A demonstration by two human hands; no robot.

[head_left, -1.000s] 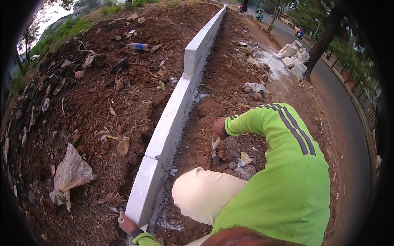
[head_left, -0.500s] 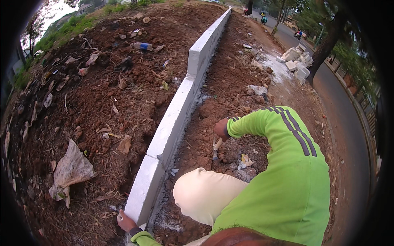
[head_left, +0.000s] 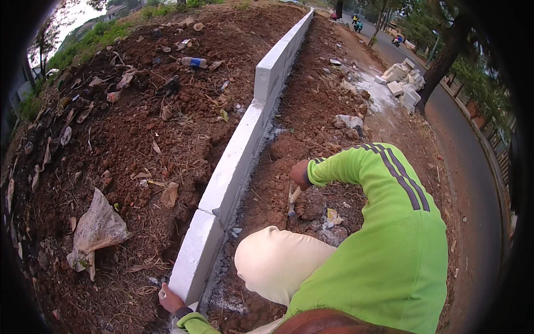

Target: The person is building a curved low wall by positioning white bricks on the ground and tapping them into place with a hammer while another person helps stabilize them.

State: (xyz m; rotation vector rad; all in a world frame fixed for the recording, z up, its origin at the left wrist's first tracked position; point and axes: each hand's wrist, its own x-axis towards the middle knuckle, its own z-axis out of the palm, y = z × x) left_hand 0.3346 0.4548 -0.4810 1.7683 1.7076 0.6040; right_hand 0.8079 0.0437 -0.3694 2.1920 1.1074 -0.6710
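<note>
Nearest in my view, the left hand (head_left: 171,299) is at the near end of the white wall (head_left: 233,158), by the outer corner of the closest block (head_left: 196,259). It looks to be touching that corner, but whether the fingers pinch it or merely rest there, I cannot tell. For a good steadying hold, I'd want them flat on the block and clear of its underside.

Just right of the wall is a bent knee (head_left: 283,259) in pale cloth. Well to the left of the wall, a crumpled, dirty sheet (head_left: 99,225) lies on the soil. Now the joint (head_left: 210,212) between the wall's first two blocks — worth watching, I'd say, so that their top edges stay level.

On up the wall's right side, a hand tool (head_left: 294,200) points down toward the earth, and the right hand (head_left: 299,173) has its fingers clamped round the pale handle. I can't make out the tool's kind. My judgement: little room between knee and wall — so short, controlled strokes, clear of edges that look easy to chip.

Farther along, the wall steps up to a taller stretch (head_left: 268,83), with a bottle (head_left: 193,62) to its left and a heap of pale blocks (head_left: 406,83) off to its right.
</note>
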